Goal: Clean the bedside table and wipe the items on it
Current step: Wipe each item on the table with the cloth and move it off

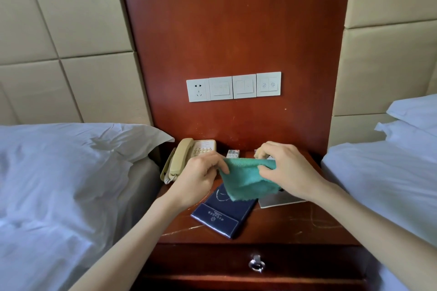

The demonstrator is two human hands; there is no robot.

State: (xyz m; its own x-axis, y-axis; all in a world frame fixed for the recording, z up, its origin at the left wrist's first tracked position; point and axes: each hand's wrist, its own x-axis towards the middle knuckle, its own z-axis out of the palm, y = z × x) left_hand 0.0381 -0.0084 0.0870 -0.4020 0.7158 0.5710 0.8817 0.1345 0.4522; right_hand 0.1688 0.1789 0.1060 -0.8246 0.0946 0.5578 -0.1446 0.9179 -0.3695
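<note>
The green cloth (246,179) hangs spread between two grips, held above the table (295,224) and touching nothing below. The left hand (201,172) pinches its upper left corner and the right hand (283,168) pinches the upper right edge, both clamped on the fabric. Judging by the taut top edge, the cloth is being opened out or refolded to get a flat wiping face.

Directly under the grips lies a dark blue folder (222,217), its far end hidden by the hanging cloth. A white card (281,199) sits beneath the right grip. Beyond the left grip stands a beige telephone (186,156), pushed back toward the wooden panel, and a small box (233,153) lies behind the cloth, between the two grips.
</note>
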